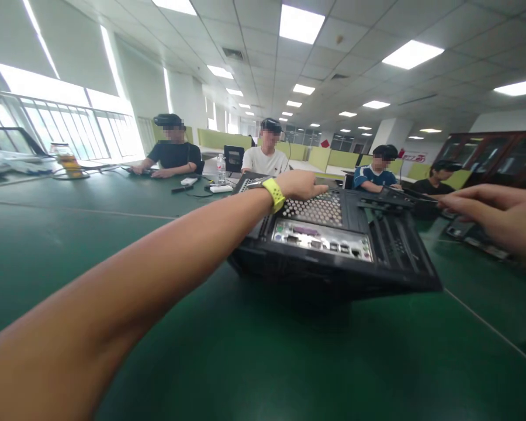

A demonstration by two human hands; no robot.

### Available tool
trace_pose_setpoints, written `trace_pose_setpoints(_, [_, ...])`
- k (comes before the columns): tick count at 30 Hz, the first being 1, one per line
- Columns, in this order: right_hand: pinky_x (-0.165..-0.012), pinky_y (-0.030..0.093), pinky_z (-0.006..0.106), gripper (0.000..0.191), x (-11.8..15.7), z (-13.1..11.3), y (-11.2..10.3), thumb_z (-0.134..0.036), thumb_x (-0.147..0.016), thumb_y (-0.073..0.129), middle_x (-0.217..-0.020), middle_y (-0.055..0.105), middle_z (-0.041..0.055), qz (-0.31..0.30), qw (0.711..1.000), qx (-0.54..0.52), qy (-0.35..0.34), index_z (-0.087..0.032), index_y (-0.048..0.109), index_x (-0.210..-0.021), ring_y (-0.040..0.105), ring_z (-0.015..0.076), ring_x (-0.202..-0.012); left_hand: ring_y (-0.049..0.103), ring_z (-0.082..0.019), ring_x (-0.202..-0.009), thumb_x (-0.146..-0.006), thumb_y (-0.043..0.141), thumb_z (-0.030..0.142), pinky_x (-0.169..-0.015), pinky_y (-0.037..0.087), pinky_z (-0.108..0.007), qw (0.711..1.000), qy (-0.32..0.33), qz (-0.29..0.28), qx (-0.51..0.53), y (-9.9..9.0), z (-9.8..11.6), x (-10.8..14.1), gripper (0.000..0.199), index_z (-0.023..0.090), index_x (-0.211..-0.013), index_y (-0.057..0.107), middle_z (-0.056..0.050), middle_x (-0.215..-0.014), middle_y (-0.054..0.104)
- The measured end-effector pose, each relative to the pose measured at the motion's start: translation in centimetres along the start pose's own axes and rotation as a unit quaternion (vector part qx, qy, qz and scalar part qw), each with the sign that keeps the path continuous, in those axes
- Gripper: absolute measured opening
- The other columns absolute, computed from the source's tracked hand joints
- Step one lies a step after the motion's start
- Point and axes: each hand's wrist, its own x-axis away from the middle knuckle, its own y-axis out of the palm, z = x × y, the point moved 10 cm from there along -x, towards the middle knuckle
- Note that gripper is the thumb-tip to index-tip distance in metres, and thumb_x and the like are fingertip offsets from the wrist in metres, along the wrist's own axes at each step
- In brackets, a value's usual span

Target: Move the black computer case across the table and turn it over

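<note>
A black computer case (pixel 307 275) sits tilted on the green table, its back panel facing me. This panel shows a silver port plate (pixel 322 241), a perforated grille and a row of slots on the right. My left hand (pixel 298 186) lies over the upper edge of the case and grips it, index finger stretched along the grille; its other fingers are mostly hidden. At the right, my right hand (pixel 499 213) has thumb and forefinger pinched together by a thin dark piece near the slot end. What that piece is stays unclear.
Beyond the case, several people wearing headsets sit at the green table (pixel 92 245). A water bottle (pixel 220 169), white devices and cables lie on its far side. A jar (pixel 70 161) stands at the left. Blurred computer parts (pixel 477 237) lie under my right hand.
</note>
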Motion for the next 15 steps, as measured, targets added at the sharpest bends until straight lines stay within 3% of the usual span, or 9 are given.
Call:
trace_pose_setpoints(2, [-0.074,0.040,0.036,0.045,-0.1,-1.9,-1.1,-0.058,-0.083,0.049,-0.093,0.071,0.0045,0.006,0.999,-0.036,-0.006,-0.020,0.071,-0.095,0.061,0.0156,-0.080,0.060,-0.022,-0.083,-0.092,0.031,0.062,-0.075,0.046,-0.033,0.998,0.052,0.028,0.003,-1.4,2.3,5.4,0.060,0.015,-0.098,0.067,-0.012,-0.097,0.067])
trace_pose_setpoints(4, [-0.074,0.039,0.036,0.048,0.1,-4.9,-0.7,-0.062,-0.081,0.048,-0.089,0.072,0.0031,-0.026,0.996,-0.067,-0.060,-0.022,0.072,-0.090,0.062,0.0160,-0.079,0.060,-0.021,-0.069,-0.091,0.033,0.064,-0.064,0.046,-0.032,0.995,0.093,0.041,-0.011,-1.9,5.0,11.2,0.057,0.018,-0.087,0.066,-0.008,-0.081,0.067])
trace_pose_setpoints(6, [-0.073,0.041,0.034,0.044,1.8,-9.4,2.1,-0.060,-0.083,0.049,-0.087,0.073,0.0013,-0.135,0.975,-0.087,-0.154,-0.024,0.073,-0.087,0.063,0.0164,-0.078,0.059,-0.020,-0.058,-0.090,0.039,0.063,-0.053,0.043,-0.029,0.992,0.121,0.003,-0.017,-0.7,7.6,16.3,0.050,0.021,-0.080,0.065,-0.004,-0.071,0.065])
trace_pose_setpoints(8, [-0.068,0.043,0.030,0.037,5.5,-14.0,6.2,-0.052,-0.087,0.049,-0.080,0.072,-0.0005,-0.290,0.921,-0.084,-0.247,-0.025,0.073,-0.083,0.063,0.0156,-0.072,0.059,-0.019,-0.052,-0.088,0.048,0.060,-0.046,0.040,-0.027,0.987,0.137,-0.084,-0.011,2.0,9.8,20.1,0.043,0.022,-0.077,0.064,-0.002,-0.067,0.065])
trace_pose_setpoints(10, [-0.060,0.043,0.027,0.031,10.4,-17.2,10.4,-0.039,-0.089,0.048,-0.072,0.071,-0.0001,-0.425,0.849,-0.048,-0.312,-0.023,0.072,-0.079,0.061,0.0151,-0.065,0.060,-0.019,-0.049,-0.086,0.057,0.052,-0.041,0.038,-0.026,0.972,0.158,-0.173,0.000,4.7,11.4,22.8,0.034,0.021,-0.076,0.066,-0.002,-0.067,0.067])
trace_pose_setpoints(12, [-0.059,0.043,0.026,0.028,14.5,-18.8,14.0,-0.029,-0.087,0.048,-0.072,0.071,0.0026,-0.497,0.795,0.014,-0.347,-0.020,0.073,-0.077,0.062,0.0164,-0.064,0.061,-0.018,-0.049,-0.084,0.064,0.036,-0.039,0.036,-0.025,0.956,0.195,-0.218,0.006,6.2,12.4,24.2,0.018,0.020,-0.077,0.067,-0.002,-0.070,0.069])
trace_pose_setpoints(15, [-0.067,0.048,0.030,0.024,17.7,-19.2,18.6,-0.020,-0.078,0.053,-0.084,0.074,0.0106,-0.527,0.767,0.096,-0.353,-0.015,0.075,-0.084,0.068,0.0239,-0.076,0.062,-0.016,-0.052,-0.085,0.064,0.035,-0.044,0.041,-0.024,0.943,0.252,-0.214,0.038,6.2,12.9,23.8,0.019,0.020,-0.075,0.069,-0.002,-0.070,0.069])
